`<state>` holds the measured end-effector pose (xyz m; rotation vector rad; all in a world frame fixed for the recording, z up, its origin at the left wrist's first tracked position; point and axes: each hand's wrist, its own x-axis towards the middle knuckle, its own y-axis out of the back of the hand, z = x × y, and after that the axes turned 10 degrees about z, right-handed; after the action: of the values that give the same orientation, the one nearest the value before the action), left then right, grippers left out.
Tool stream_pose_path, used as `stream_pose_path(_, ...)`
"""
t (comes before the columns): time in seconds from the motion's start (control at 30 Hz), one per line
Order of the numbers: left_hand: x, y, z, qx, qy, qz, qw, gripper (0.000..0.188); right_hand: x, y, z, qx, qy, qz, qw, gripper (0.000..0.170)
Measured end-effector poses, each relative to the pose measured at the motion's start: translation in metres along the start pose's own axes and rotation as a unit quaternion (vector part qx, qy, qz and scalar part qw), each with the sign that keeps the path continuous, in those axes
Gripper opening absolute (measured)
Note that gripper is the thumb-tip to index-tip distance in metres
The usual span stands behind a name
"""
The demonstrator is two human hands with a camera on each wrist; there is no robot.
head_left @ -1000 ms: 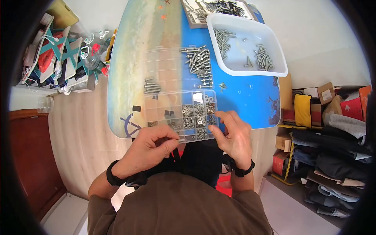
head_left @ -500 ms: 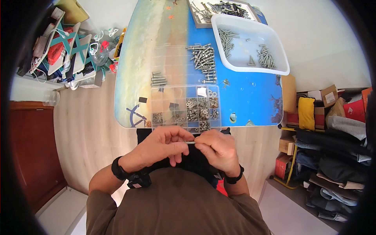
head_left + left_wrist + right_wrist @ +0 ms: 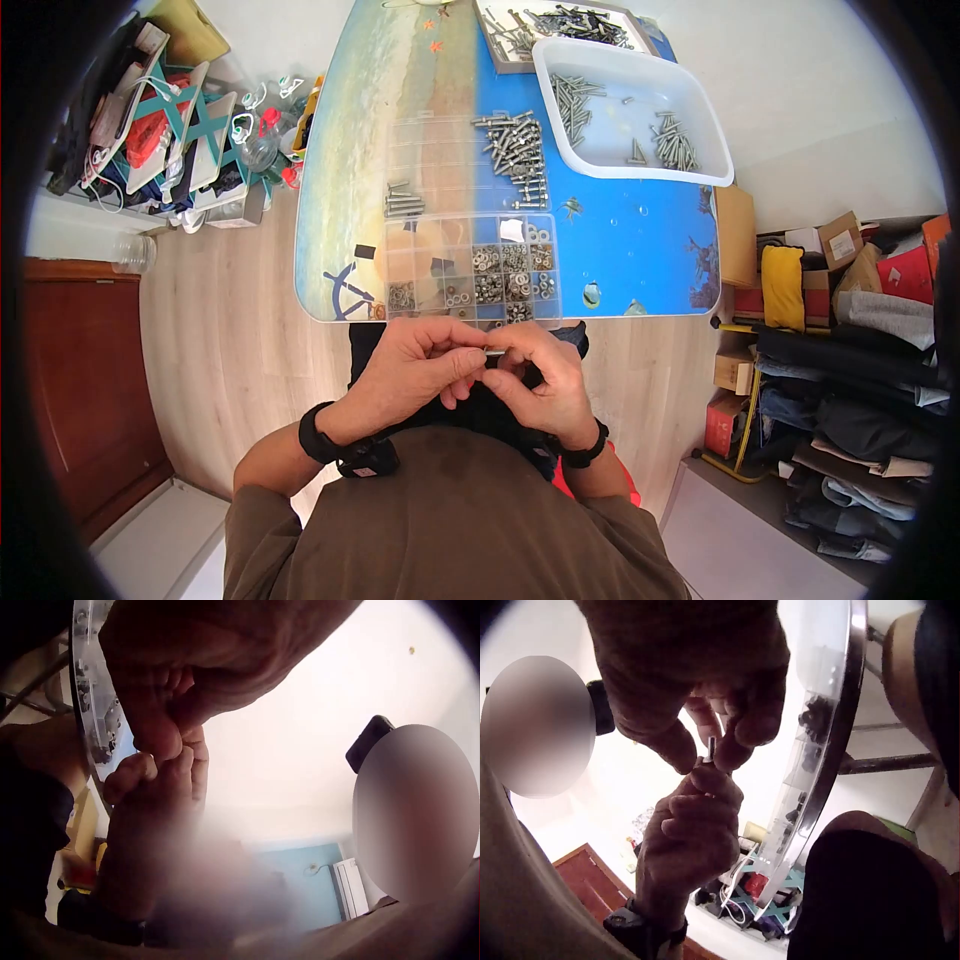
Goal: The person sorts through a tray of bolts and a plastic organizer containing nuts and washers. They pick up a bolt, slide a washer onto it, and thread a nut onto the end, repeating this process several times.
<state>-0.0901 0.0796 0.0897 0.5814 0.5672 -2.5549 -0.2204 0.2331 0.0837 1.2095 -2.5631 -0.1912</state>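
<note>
Below the table's near edge, in the head view, my left hand (image 3: 425, 362) pinches a small metal bolt (image 3: 495, 352) between thumb and forefinger. My right hand (image 3: 540, 378) meets it from the other side, thumb and fingertips round the bolt's end. The right wrist view shows the bolt's shank (image 3: 711, 747) rising between the right fingertips, with a slightly wider piece at its base, partly hidden by fingers. Just beyond the hands lies a clear compartment box (image 3: 410, 235) with nuts and washers (image 3: 488, 288) sorted into its cells.
Bolts (image 3: 515, 150) lie in the box's transparent open lid, with a few more bolts (image 3: 403, 200) at its left. A white plastic bin (image 3: 640, 178) holding screws stands at the back right, beside a shallow tray (image 3: 515, 68) of dark and silver screws.
The right hand came from the box's right edge to the left hand, and both drew closer to the body. Since half a second ago, the right fingers have spread around the bolt's end.
</note>
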Motion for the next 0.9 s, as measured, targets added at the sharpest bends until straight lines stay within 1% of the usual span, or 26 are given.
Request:
stream_pose_path(0.03, 0.000, 0.001, 0.001, 0.003, 0.007, 0.000, 1.000, 0.019, 0.002, 0.001, -0.005, 0.007, -0.028, -0.011, 1.000, 0.030)
stream_pose_path(0.07, 0.001, 0.002, 0.002, 0.003, 0.007, 0.000, 1.000, 0.019, 0.003, 0.000, -0.001, 0.007, -0.028, -0.011, 1.000, 0.030)
stream_pose_path(0.13, 0.004, 0.003, 0.000, 0.015, 0.003, 0.002, 1.000, 0.019, 0.003, -0.004, 0.012, 0.009, 0.039, 0.000, 0.999, 0.030)
stream_pose_path(0.17, 0.005, 0.004, 0.000, 0.014, 0.003, 0.002, 1.000, 0.019, 0.005, -0.003, 0.011, 0.008, 0.039, -0.001, 0.999, 0.030)
stream_pose_path(0.23, 0.007, 0.007, -0.001, -0.021, 0.023, -0.022, 0.999, 0.018, 0.009, -0.002, 0.009, -0.040, 0.074, 0.004, 0.996, 0.028)
stream_pose_path(0.27, 0.008, 0.009, 0.000, -0.022, 0.024, -0.022, 0.999, 0.018, 0.010, -0.003, 0.008, -0.040, 0.074, 0.003, 0.996, 0.028)
stream_pose_path(0.33, 0.010, 0.011, 0.005, -0.009, 0.048, -0.020, 0.999, 0.018, 0.012, -0.005, 0.006, -0.110, 0.113, 0.017, 0.987, 0.024)
stream_pose_path(0.37, 0.010, 0.011, 0.010, -0.010, 0.048, -0.020, 0.999, 0.018, 0.015, -0.004, 0.005, -0.110, 0.113, 0.016, 0.987, 0.024)
stream_pose_path(0.43, 0.010, 0.012, 0.021, 0.010, 0.076, -0.040, 0.996, 0.018, 0.023, 0.002, 0.002, -0.120, 0.148, -0.016, 0.982, 0.025)
stream_pose_path(0.47, 0.011, 0.014, 0.024, 0.009, 0.076, -0.040, 0.996, 0.018, 0.026, 0.004, 0.003, -0.121, 0.148, -0.017, 0.982, 0.025)
stream_pose_path(0.53, 0.014, 0.019, 0.027, 0.049, 0.074, -0.048, 0.995, 0.019, 0.032, 0.007, 0.005, -0.132, 0.187, -0.071, 0.971, 0.028)
stream_pose_path(0.57, 0.016, 0.022, 0.028, 0.047, 0.074, -0.048, 0.995, 0.019, 0.036, 0.007, 0.004, -0.132, 0.186, -0.073, 0.971, 0.028)
stream_pose_path(0.63, 0.020, 0.027, 0.029, 0.030, 0.097, -0.084, 0.991, 0.019, 0.044, 0.008, 0.000, -0.143, 0.196, -0.115, 0.963, 0.027)
stream_pose_path(0.67, 0.022, 0.028, 0.031, 0.029, 0.098, -0.085, 0.991, 0.019, 0.046, 0.008, 0.001, -0.144, 0.195, -0.116, 0.963, 0.027)
stream_pose_path(0.73, 0.026, 0.031, 0.032, -0.002, 0.136, -0.092, 0.986, 0.018, 0.050, 0.008, 0.003, -0.188, 0.210, -0.148, 0.948, 0.028)
stream_pose_path(0.83, 0.030, 0.033, 0.039, 0.017, 0.154, -0.101, 0.983, 0.019, 0.055, 0.009, 0.003, -0.181, 0.233, -0.140, 0.945, 0.029)
stream_pose_path(0.87, 0.031, 0.033, 0.042, 0.015, 0.155, -0.098, 0.983, 0.019, 0.057, 0.009, 0.002, -0.178, 0.233, -0.142, 0.945, 0.029)
stream_pose_path(0.9, 0.033, 0.032, 0.045, 0.030, 0.160, -0.105, 0.981, 0.018, 0.060, 0.010, 0.001, -0.155, 0.213, -0.153, 0.952, 0.027)
